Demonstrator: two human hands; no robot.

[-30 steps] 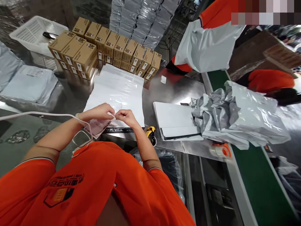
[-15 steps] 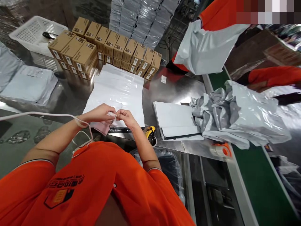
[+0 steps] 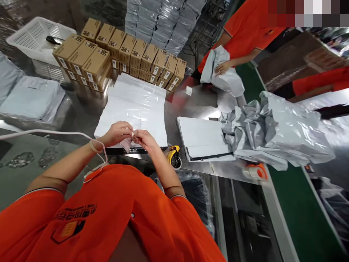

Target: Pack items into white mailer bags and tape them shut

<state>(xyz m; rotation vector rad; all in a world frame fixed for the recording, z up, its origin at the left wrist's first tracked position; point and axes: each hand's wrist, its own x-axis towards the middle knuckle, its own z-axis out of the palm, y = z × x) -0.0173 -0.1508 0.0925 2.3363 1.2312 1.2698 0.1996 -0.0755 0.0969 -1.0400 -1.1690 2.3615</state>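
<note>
Over the near edge of a stack of white plastic bags [image 3: 139,98], my two hands meet fingertip to fingertip. My left hand [image 3: 120,133] is closed on a small clear packet with a pinkish tint [image 3: 126,144], which hangs below the fingers. My right hand [image 3: 145,139] pinches at the packet's upper corner, where a small pale bit shows between the hands; the fingers partly hide it. A white cable [image 3: 68,133] passes across my left wrist. Right of the bags, a yellow and black tape dispenser [image 3: 173,157] sits at the table edge.
Rows of brown boxes [image 3: 139,54] line the back, beside a white basket [image 3: 38,36]. More flat bags [image 3: 204,138] and crumpled grey-white bags [image 3: 289,127] lie right, near a green conveyor [image 3: 305,203]. Across the table, a person in orange [image 3: 245,32] handles a bag.
My fingers have shifted slightly around the packet, and less of it shows below them. Across the table, the person's bag has moved down and left, and a hand now shows on it.
</note>
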